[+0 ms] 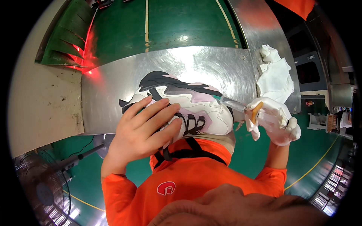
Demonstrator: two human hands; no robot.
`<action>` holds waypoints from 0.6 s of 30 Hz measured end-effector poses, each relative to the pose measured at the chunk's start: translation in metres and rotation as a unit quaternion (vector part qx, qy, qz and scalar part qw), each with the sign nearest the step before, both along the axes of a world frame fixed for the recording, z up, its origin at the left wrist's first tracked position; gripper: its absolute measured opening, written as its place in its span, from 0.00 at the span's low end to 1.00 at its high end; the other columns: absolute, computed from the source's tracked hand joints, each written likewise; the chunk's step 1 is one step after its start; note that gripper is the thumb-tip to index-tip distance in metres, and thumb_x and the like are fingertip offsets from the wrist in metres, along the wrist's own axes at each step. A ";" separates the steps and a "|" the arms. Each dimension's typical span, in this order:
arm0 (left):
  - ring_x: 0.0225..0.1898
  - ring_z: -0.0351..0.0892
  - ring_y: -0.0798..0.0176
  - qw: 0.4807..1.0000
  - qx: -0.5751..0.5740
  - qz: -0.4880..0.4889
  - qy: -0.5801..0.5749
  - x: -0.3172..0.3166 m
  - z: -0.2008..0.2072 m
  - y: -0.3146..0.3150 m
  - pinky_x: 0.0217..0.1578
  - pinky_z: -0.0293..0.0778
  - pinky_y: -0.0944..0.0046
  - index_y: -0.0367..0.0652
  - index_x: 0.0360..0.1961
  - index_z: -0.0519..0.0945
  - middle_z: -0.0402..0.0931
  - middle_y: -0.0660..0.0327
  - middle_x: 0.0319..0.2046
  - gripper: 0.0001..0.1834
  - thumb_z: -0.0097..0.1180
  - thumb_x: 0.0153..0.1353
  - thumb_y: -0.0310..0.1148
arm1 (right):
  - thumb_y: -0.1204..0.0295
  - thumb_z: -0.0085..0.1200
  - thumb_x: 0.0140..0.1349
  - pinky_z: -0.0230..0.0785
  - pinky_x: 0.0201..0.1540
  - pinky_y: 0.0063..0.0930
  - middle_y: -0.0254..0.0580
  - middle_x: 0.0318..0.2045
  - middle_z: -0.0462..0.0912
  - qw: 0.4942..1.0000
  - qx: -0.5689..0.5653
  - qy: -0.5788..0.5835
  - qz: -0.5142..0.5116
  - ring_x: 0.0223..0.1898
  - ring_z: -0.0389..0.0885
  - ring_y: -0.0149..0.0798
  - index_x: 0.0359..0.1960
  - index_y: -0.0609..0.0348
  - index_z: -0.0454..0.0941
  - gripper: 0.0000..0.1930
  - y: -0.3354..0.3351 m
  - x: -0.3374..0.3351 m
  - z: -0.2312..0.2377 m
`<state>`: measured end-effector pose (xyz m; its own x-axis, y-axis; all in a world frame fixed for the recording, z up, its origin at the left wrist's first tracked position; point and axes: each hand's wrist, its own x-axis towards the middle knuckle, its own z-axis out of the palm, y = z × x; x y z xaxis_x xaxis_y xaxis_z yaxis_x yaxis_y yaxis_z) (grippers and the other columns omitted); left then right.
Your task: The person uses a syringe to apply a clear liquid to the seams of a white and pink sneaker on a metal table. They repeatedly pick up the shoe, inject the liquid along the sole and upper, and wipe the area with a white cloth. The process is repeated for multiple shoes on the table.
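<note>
A white, black and pale purple sneaker (217,113) lies on its side near the bench's front edge, its dark sole edge turned away from me. My bare left hand (145,128) grips its upper by the laces, fingers laid over the side. In a white glove, my right hand (273,116) is closed around a clear syringe-like applicator (234,104). The applicator's teal tip touches or nearly touches the seam between upper and sole, close to one end of the shoe. A tan-brown strip (257,110) crosses the gloved fingers; what it is, I cannot tell.
Crumpled white cloth (275,77) lies on the metal bench (113,105), beyond my right hand. Past the bench runs a green conveyor belt (181,26) with pale lines. Red light glows by a green strip curtain (69,37) at far left. A fan (43,192) stands at lower left.
</note>
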<state>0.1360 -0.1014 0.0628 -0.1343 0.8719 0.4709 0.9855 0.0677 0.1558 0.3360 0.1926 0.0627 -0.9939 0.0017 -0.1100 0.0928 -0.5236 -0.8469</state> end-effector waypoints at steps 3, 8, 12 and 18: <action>0.52 0.81 0.61 1.000 0.002 0.002 0.000 0.000 0.000 -0.001 0.58 0.72 0.54 0.54 0.37 0.82 0.84 0.67 0.47 0.10 0.65 0.52 0.31 | 0.47 0.72 0.33 0.73 0.28 0.36 0.68 0.43 0.79 0.999 0.001 0.016 -0.037 0.34 0.80 0.50 0.56 0.88 0.67 0.57 0.002 0.012 -0.005; 0.52 0.81 0.61 1.000 -0.005 0.002 -0.003 0.001 0.001 -0.001 0.59 0.72 0.55 0.54 0.37 0.82 0.84 0.67 0.47 0.10 0.66 0.52 0.31 | 0.50 0.69 0.41 0.73 0.48 0.41 0.63 0.51 0.79 0.985 -0.067 0.146 -0.063 0.51 0.78 0.55 0.52 0.73 0.79 0.41 0.026 0.060 -0.074; 0.53 0.81 0.61 1.000 -0.003 0.013 0.005 0.004 -0.002 0.000 0.58 0.72 0.55 0.55 0.37 0.82 0.84 0.66 0.48 0.09 0.65 0.53 0.31 | 0.45 0.67 0.31 0.66 0.30 0.31 0.60 0.40 0.79 0.989 -0.015 0.038 -0.139 0.27 0.75 0.43 0.54 0.83 0.69 0.54 0.010 0.057 -0.054; 0.54 0.81 0.54 1.000 -0.015 -0.013 0.024 0.001 0.000 -0.003 0.58 0.72 0.52 0.49 0.38 0.82 0.84 0.60 0.49 0.12 0.65 0.51 0.35 | 0.38 0.69 0.23 0.69 0.24 0.29 0.53 0.26 0.78 0.980 -0.016 0.046 -0.195 0.20 0.75 0.40 0.55 0.84 0.67 0.63 0.016 0.097 -0.120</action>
